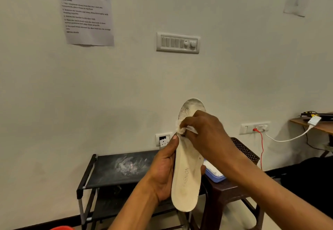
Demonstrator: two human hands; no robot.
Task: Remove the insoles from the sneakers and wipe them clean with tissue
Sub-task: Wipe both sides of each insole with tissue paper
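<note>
Pale wall (pixel 126 85) fills the frame; black shoe rack (pixel 117 172) lower centre. Left hand (pixel 162 175) grips the upright insole (pixel 187 172) at centre bottom; right hand (pixel 203 132) pinches a tissue (pixel 182 130) against its upper part

"FASHION" printed in grey along the lower half of the insole (pixel 186 175). On the sheet (pixel 84 10) stuck to the wall (pixel 234 67): the heading "TASK GOAL" and lines numbered 1 to 5. Smaller words there too blurred to read.
</note>
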